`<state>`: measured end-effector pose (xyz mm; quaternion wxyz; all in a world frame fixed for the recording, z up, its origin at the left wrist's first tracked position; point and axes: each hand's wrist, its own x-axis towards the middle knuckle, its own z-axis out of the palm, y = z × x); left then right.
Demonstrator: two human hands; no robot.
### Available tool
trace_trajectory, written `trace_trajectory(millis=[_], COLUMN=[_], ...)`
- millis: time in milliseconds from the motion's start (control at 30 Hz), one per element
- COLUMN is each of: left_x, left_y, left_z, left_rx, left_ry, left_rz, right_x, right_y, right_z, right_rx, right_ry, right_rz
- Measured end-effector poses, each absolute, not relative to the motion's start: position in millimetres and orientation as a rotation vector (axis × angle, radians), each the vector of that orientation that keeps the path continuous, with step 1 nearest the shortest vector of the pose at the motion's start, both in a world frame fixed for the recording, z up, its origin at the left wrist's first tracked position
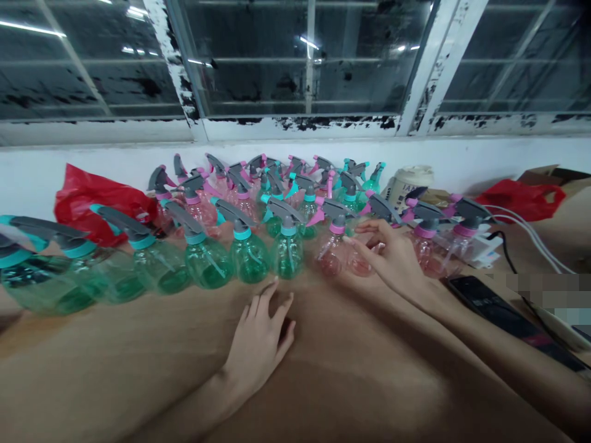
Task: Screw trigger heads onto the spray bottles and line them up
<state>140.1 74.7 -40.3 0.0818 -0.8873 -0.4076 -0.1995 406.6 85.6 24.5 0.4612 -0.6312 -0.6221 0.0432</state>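
Observation:
My left hand (261,335) hovers over or rests on the wooden table, fingers loosely spread and holding nothing. Just beyond its fingertips stands a green spray bottle (289,252) with a turquoise collar and grey trigger head. My right hand (392,255) reaches in among the pink spray bottles, its thumb and forefinger apart. It partly covers one pink bottle (359,263); whether it touches that bottle is hard to tell. Left of the thumb is another pink bottle (330,255), upright with a pink nozzle. Two more pink bottles, one of them here (423,246), stand right of the hand.
A front row of green bottles (210,264) runs left, with several pink and green ones behind. Red plastic bags (99,200) lie at both sides. A paper cup (410,184), white cables (538,237) and a phone (503,317) are at right. A window wall closes the back.

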Motion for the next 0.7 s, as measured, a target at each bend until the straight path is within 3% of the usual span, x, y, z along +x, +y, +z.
trace_trajectory(millis=[233, 467, 700], left_x=[177.3, 191.9, 196.2], left_y=[104.5, 129.4, 133.0], left_z=[-14.4, -12.4, -6.1], left_rx=[-2.54, -2.39, -2.384], left_ry=[-0.773, -0.687, -0.697], left_rz=[-0.479, -0.194, -0.161], right_x=[397.6, 393.1, 391.7], right_y=[100.6, 116.3, 124.6], right_z=[25.6, 14.2, 2.6], right_rx=[-1.642, -1.579, -1.602], right_ry=[-1.503, -1.464, -1.622], right_rz=[0.077, 0.251, 0.071])
